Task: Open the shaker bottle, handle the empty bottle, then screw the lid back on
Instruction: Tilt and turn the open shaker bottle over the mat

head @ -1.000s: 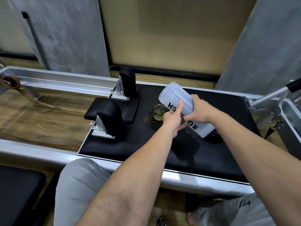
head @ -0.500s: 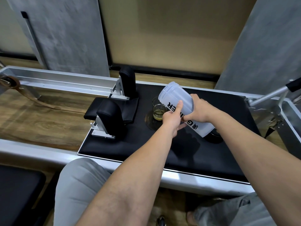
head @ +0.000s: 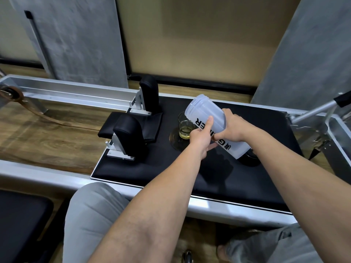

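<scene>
A translucent white shaker bottle (head: 204,111) with black lettering has no lid on it. It is tilted, its threaded open mouth pointing up and to the left over a small glass (head: 185,128). My right hand (head: 232,126) grips the bottle's middle from the far side. My left hand (head: 202,138) holds it from the near side, thumb stretched along the lettering. A black round thing (head: 250,160), possibly the lid, lies on the pad just behind the bottle's base, mostly hidden.
The glass holds a little yellowish liquid and stands on the black padded carriage (head: 228,179). Two black shoulder rests (head: 129,133) rise at the pad's left end. A metal bar (head: 313,111) juts in at the right. Wooden floor (head: 38,137) lies left, between metal rails.
Almost nothing differs; both hands keep the same hold and the bottle stays tilted over the glass.
</scene>
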Available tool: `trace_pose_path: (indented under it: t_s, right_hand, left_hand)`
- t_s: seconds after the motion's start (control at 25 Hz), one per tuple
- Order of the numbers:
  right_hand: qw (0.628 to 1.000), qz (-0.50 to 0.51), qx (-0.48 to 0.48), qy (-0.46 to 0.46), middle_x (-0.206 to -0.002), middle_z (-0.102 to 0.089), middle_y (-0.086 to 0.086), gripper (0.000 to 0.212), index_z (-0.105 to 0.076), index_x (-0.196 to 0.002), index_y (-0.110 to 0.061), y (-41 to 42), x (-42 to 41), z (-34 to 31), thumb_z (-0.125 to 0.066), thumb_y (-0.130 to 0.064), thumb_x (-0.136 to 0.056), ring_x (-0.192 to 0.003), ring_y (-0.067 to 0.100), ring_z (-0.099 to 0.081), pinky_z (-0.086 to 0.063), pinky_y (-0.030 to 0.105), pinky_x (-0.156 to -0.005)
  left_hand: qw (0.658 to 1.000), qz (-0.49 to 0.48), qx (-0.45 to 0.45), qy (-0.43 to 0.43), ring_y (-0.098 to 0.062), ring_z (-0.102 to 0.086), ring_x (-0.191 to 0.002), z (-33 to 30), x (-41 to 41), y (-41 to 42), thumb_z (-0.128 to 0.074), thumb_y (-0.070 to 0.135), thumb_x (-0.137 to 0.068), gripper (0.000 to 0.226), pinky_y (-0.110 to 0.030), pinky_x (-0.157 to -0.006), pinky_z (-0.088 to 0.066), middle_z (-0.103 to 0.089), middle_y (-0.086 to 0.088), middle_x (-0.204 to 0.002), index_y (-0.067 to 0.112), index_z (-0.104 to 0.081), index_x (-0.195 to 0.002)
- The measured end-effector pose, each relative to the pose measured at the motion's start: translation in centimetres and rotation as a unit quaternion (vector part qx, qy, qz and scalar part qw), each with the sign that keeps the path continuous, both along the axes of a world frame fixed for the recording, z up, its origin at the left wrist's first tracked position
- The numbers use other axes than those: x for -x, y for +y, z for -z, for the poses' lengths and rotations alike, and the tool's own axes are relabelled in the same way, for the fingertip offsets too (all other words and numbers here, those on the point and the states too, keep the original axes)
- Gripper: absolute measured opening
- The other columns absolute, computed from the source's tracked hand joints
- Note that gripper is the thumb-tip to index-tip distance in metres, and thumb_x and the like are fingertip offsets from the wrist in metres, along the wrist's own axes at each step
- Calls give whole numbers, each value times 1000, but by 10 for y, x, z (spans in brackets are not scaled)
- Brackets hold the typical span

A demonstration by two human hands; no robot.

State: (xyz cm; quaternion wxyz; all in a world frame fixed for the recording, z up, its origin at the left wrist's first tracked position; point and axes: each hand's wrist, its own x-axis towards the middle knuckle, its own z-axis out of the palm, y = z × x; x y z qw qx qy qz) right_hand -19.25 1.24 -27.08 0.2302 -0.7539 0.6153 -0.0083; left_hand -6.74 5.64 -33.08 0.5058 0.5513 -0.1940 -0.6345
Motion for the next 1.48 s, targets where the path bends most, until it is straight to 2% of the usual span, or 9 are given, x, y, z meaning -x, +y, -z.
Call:
trace_pose_path:
  t_s: [0.28, 0.44, 0.6, 0.76, 0.96, 1.16, 1.36, 1.48]
  right_hand:
    - [1000, -4, -4, 2, -108, -55, 8, 107, -30, -143, -25, 1, -1, -2, -85, -51, -55, -92, 28, -62, -57, 48, -82]
    - [1000, -2, -3, 3, -109, -55, 8, 108, -29, -144, -25, 1, 0, -3, -85, -51, -55, -92, 29, -62, -57, 49, -83]
    - [1000, -3, -1, 2, -110, -56, 9, 107, -30, -145, -24, 1, 0, -3, -85, -50, -57, -94, 30, -62, -57, 48, -84]
    - [1000, -4, -1, -1, -110, -56, 10, 105, -31, -143, -23, 1, 0, -4, -86, -49, -57, -95, 31, -62, -56, 49, -85]
    - [1000, -2, 0, 4, -111, -56, 10, 105, -31, -144, -23, 0, -1, -5, -86, -48, -59, -96, 32, -62, -56, 49, -85]
    - [1000, -4, -2, 6, -112, -55, 9, 108, -30, -145, -23, 1, -1, -5, -85, -51, -56, -96, 31, -62, -56, 49, -85]
    - [1000, -5, 1, 11, -110, -55, 9, 106, -31, -144, -23, 1, -1, -5, -85, -50, -57, -94, 31, -62, -56, 48, -84]
    - [1000, -6, 3, 11, -111, -55, 10, 105, -31, -144, -22, 0, 0, -6, -86, -49, -58, -95, 32, -62, -57, 49, -85]
  left_hand:
    - [1000, 2, -1, 1, -24, -76, -101, 1, 0, -1, -69, 62, -89, 63, -44, -89, -65, -75, -8, -122, 10, -63, -125]
    - [1000, 0, 0, 1, -20, -74, -90, 2, 1, -1, -69, 62, -89, 62, -43, -88, -66, -74, -8, -122, 10, -64, -122]
    - [1000, -1, 1, 0, -16, -73, -81, 2, 0, -1, -69, 62, -90, 61, -41, -84, -66, -75, -5, -112, 9, -65, -120]
    - [1000, -2, 2, 2, -16, -74, -79, 1, 0, -1, -69, 61, -90, 61, -41, -85, -66, -76, -5, -111, 9, -64, -121]
    - [1000, -2, 3, 2, -15, -74, -79, -3, 0, 1, -68, 60, -91, 57, -33, -70, -66, -76, -3, -106, 11, -65, -119]
    - [1000, -3, 0, 3, -16, -75, -82, -3, 1, 2, -69, 60, -91, 57, -33, -69, -65, -77, -3, -108, 11, -65, -120]
    - [1000, -4, 3, 2, -17, -73, -81, -2, 1, 1, -68, 59, -91, 57, -39, -81, -66, -76, -4, -110, 10, -64, -120]
    - [1000, -4, 4, 3, -17, -73, -81, -3, 2, 1, -69, 59, -91, 57, -41, -83, -66, -76, -5, -110, 9, -65, -119]
